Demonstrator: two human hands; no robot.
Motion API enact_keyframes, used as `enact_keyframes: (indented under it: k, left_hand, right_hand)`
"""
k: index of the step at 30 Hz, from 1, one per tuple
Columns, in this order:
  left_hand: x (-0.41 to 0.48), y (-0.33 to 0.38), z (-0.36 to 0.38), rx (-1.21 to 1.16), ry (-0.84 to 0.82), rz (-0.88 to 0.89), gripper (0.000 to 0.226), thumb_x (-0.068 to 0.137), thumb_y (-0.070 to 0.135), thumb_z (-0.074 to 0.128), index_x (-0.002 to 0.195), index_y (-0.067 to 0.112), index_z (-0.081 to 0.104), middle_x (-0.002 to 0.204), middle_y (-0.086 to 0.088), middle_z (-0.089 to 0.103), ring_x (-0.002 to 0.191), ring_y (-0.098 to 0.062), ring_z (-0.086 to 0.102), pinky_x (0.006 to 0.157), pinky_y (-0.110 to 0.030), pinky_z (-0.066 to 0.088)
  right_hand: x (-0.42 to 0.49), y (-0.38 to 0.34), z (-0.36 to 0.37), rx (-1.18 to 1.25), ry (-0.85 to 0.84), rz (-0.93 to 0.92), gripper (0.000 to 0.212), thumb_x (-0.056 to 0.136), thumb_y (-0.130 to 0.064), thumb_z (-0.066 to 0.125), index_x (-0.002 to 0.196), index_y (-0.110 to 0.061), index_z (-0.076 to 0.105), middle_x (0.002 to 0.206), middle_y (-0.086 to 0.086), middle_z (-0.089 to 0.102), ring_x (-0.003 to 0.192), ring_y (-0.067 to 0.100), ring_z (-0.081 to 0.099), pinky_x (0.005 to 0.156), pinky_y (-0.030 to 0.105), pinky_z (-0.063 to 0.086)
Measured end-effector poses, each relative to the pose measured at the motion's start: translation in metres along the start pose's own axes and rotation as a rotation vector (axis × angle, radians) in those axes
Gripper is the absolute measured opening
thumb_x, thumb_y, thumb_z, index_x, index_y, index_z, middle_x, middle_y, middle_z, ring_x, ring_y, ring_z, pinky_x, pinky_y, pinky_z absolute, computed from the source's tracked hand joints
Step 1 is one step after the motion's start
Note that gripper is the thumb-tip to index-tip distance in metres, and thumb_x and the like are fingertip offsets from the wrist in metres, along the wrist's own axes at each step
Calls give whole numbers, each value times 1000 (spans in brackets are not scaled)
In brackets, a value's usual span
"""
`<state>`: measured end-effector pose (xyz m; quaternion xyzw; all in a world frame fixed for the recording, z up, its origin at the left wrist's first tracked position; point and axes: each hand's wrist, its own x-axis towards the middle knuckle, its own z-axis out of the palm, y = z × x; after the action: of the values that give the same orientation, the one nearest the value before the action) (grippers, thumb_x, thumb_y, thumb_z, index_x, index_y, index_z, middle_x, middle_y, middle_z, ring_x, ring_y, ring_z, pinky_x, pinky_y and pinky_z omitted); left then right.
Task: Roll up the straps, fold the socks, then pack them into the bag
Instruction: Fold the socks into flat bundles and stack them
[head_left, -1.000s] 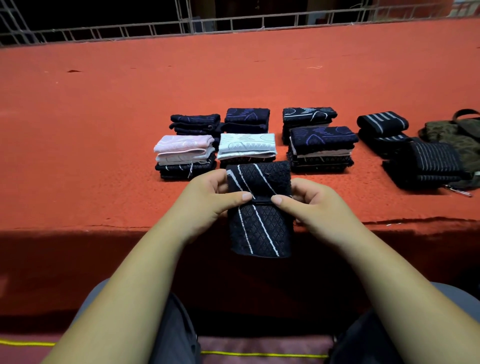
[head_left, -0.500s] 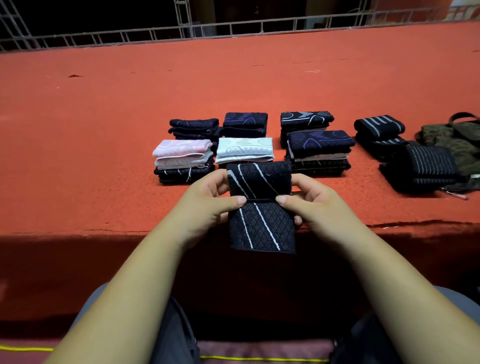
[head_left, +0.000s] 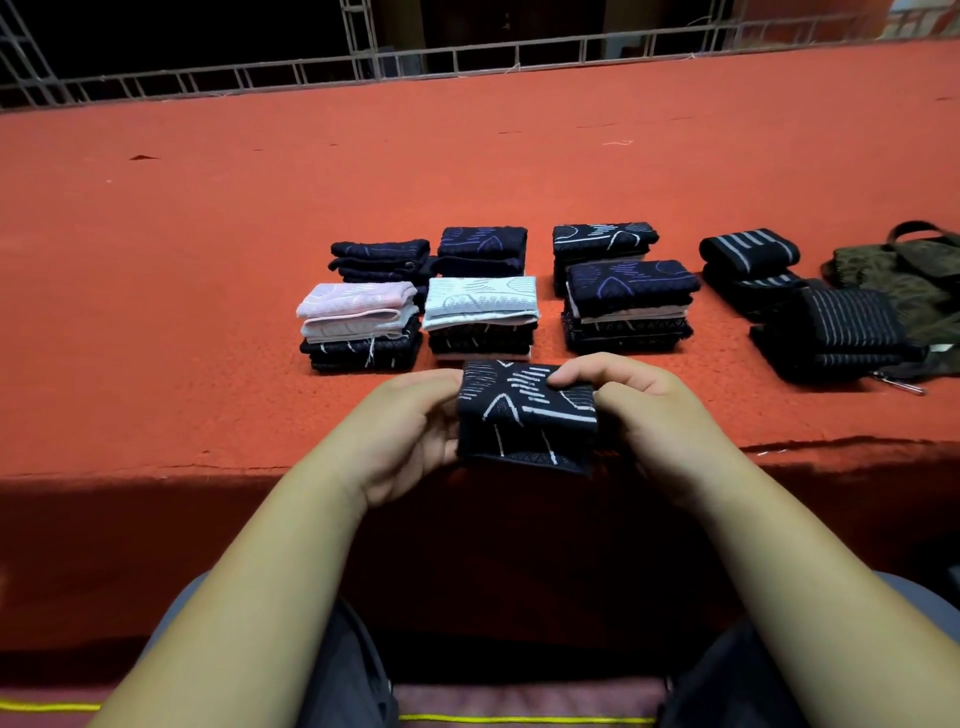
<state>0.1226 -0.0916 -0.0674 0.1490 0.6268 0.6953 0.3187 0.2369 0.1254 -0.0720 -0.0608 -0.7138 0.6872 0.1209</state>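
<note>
A black sock with white line patterns (head_left: 525, 415) is folded into a compact block above the near edge of the red surface. My left hand (head_left: 410, 431) grips its left side and my right hand (head_left: 649, 415) grips its right side, fingers curled over the top. Behind it stand several stacks of folded socks: a pink-topped stack (head_left: 358, 322), a white-topped stack (head_left: 480, 317), a dark stack (head_left: 628, 306) and more dark ones (head_left: 483, 249) farther back. Rolled black striped straps (head_left: 748, 254) (head_left: 836, 332) lie at the right. An olive green bag (head_left: 914, 280) lies at the far right.
The red carpeted platform (head_left: 208, 260) stretches wide to the left and back. Its front edge (head_left: 156, 467) drops just below my hands. A metal railing (head_left: 467, 62) runs along the far side. A small metal clip (head_left: 898, 384) lies beside the nearer strap roll.
The sock's hanging lower half has been folded up, so it is now a short block. Both hands shifted from pinching its middle to gripping its sides.
</note>
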Motion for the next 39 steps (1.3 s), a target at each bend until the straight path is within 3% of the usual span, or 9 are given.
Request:
enact_keyframes:
  k: [4, 7, 11, 15, 20, 26, 30, 36, 39]
  left_hand:
    - [-7, 5, 2, -2, -56, -33, 36, 106, 43, 58, 112, 9, 68, 105, -14, 70, 95, -23, 67, 74, -24, 54]
    - [-7, 1, -2, 77, -98, 31, 29, 101, 16, 70, 126, 1, 69, 122, -17, 76, 119, -35, 72, 102, -39, 55]
    - [-6, -1, -5, 31, -93, 151, 45, 94, 8, 72, 137, -2, 63, 137, -23, 68, 135, -48, 58, 114, -54, 45]
    - [-7, 3, -9, 48, -18, 222, 38, 96, 1, 72, 132, -4, 64, 130, -24, 72, 126, -44, 66, 112, -55, 48]
    - [-8, 6, -6, 289, 210, 320, 20, 92, 12, 81, 109, 6, 73, 94, -8, 82, 77, -12, 75, 60, -17, 51]
    - [-15, 10, -4, 274, 115, 203, 17, 97, 12, 75, 111, 5, 70, 88, 3, 80, 81, -10, 75, 72, -25, 61]
    - [-16, 14, -11, 294, 91, 250, 29, 93, 3, 76, 121, 6, 68, 103, -6, 80, 90, -21, 72, 75, -40, 59]
    - [-3, 19, -22, 182, 435, 439, 39, 89, 6, 84, 100, 16, 48, 103, -13, 76, 81, -23, 75, 59, -33, 58]
    - [0, 23, -27, 259, 541, 583, 33, 92, 7, 80, 89, 19, 50, 88, 9, 73, 80, -12, 70, 67, -31, 57]
  right_hand:
    - [-1, -3, 2, 138, -68, -12, 37, 83, 0, 43, 93, -8, 78, 83, 8, 76, 73, 22, 61, 67, 30, 45]
    - [1, 3, -1, 83, -112, -67, 33, 86, -19, 55, 108, -19, 79, 112, 26, 72, 94, 33, 57, 84, 49, 42]
    - [1, 0, -2, -59, -152, -106, 48, 95, -29, 65, 141, -41, 62, 116, 8, 74, 84, 19, 58, 77, 35, 51]
    - [4, 7, 2, -175, -143, -76, 22, 103, -20, 68, 125, -22, 72, 90, -4, 73, 73, 6, 57, 68, 27, 46]
    - [5, 9, 11, -157, -20, -105, 15, 101, -10, 70, 115, -16, 73, 80, -9, 73, 68, -1, 60, 64, 15, 45]
    - [5, 12, 17, -125, 65, -128, 16, 100, -15, 74, 115, -17, 69, 84, -4, 75, 65, -1, 59, 63, 18, 44]
    - [7, 15, 23, -125, 104, -125, 24, 95, -26, 80, 108, -23, 60, 81, -1, 73, 62, 11, 55, 65, 40, 44]
    - [20, 1, 48, -118, 242, -247, 30, 89, -25, 81, 98, -32, 53, 91, -12, 66, 73, 15, 59, 73, 55, 56]
    - [34, -9, 65, -190, 281, -293, 17, 94, -20, 77, 95, -27, 62, 88, -10, 68, 77, 11, 63, 78, 43, 56]
